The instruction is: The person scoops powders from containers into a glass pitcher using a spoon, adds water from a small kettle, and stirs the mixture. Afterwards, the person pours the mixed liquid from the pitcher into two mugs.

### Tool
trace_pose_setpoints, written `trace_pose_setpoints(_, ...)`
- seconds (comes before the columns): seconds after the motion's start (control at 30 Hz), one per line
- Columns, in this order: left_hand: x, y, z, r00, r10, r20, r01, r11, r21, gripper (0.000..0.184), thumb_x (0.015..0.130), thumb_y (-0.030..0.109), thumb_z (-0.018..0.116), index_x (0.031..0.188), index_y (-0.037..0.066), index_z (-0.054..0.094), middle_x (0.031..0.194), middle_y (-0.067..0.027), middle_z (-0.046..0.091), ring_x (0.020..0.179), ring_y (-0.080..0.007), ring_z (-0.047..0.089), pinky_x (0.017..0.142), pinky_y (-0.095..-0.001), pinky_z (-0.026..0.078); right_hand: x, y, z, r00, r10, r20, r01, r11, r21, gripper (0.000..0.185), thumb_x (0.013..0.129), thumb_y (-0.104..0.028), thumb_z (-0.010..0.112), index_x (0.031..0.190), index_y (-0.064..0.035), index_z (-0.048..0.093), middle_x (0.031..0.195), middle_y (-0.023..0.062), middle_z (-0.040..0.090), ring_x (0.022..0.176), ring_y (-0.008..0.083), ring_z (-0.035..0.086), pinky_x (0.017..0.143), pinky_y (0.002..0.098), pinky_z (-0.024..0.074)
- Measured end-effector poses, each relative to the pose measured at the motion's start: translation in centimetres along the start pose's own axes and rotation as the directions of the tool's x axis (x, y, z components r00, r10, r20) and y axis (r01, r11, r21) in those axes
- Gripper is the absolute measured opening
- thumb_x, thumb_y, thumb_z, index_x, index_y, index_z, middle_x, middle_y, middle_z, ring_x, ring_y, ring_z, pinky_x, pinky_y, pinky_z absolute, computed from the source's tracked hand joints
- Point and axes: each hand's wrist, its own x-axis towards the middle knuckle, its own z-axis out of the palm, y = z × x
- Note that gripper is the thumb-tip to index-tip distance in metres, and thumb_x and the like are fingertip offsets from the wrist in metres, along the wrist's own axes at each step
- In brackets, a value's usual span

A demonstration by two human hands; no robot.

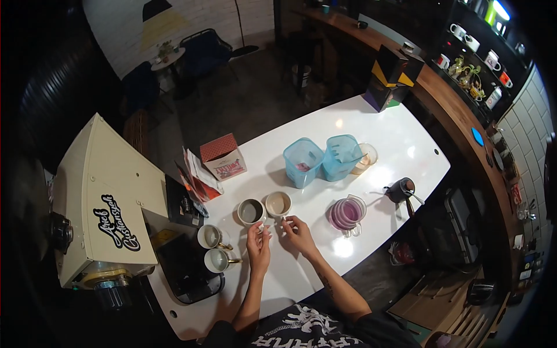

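Observation:
In the head view, my left hand [258,242] is closed with its fingers at the handle of a cup with a dark interior [250,211]. To its right stands a cream cup [278,203], whose handle is pinched by my right hand [298,234]. Both cups rest upright on the white table [290,261], side by side. Left of my left hand are two more cups, an upper cup [209,236] and a lower cup [216,261] with gold-coloured handles. A clear ribbed glass jug [348,214] stands right of my right hand.
A large cream machine [110,197] with lettering stands at the left. Behind the cups are a red-topped box [223,156] and two blue translucent containers, one left [303,159] and one right [341,156]. A dark long-handled pot [400,190] sits near the right edge.

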Motion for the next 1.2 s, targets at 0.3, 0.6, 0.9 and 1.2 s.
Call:
trace_pose_setpoints(0.3,-4.2,-0.6,0.8,0.998,-0.022,0.066,0.022,1.000,-0.003,0.032,0.106,0.014,0.057,0.135,0.001,0.051,0.120,-0.0153,0.066,0.107,-0.0173,0.064,0.091,-0.0324,0.055,-5.7,2.0,-2.5,0.997,-0.044,-0.070,0.036,0.993,-0.112,0.036,0.101,-0.028,0.064,0.120,0.0022,0.064,0.087,0.0189,0.072,0.070,0.0230,0.073,0.061,0.0350,0.0531)
trace_pose_setpoints(0.6,-8.5,-1.0,1.8,0.983,-0.057,0.172,0.056,0.998,0.012,0.033,0.104,0.010,0.059,0.134,0.000,0.049,0.122,-0.0182,0.065,0.112,-0.0202,0.064,0.092,-0.0328,0.055,-10.8,2.0,-5.8,0.991,-0.059,-0.117,0.036,0.981,-0.191,0.036,0.101,-0.031,0.064,0.120,-0.0001,0.065,0.090,0.0186,0.073,0.075,0.0237,0.073,0.067,0.0359,0.0548)
trace_pose_setpoints(0.9,-11.0,-0.2,2.5,0.969,-0.119,0.216,0.112,0.993,0.044,0.033,0.104,0.012,0.060,0.132,0.000,0.049,0.125,-0.0194,0.065,0.110,-0.0211,0.064,0.093,-0.0343,0.055,-13.7,3.6,-7.3,0.988,-0.041,-0.148,0.018,0.988,-0.157,0.037,0.100,-0.031,0.066,0.124,-0.0029,0.065,0.093,0.0198,0.073,0.076,0.0258,0.072,0.070,0.0376,0.0552)
trace_pose_setpoints(1.2,-11.5,-0.3,2.9,0.970,-0.132,0.203,0.122,0.991,0.061,0.032,0.104,0.010,0.059,0.133,0.003,0.046,0.129,-0.0166,0.062,0.109,-0.0186,0.063,0.090,-0.0313,0.055,-14.9,2.2,-8.3,0.993,-0.032,-0.117,0.006,0.977,-0.212,0.038,0.100,-0.030,0.065,0.129,-0.0048,0.064,0.098,0.0190,0.074,0.075,0.0264,0.071,0.071,0.0386,0.0550)
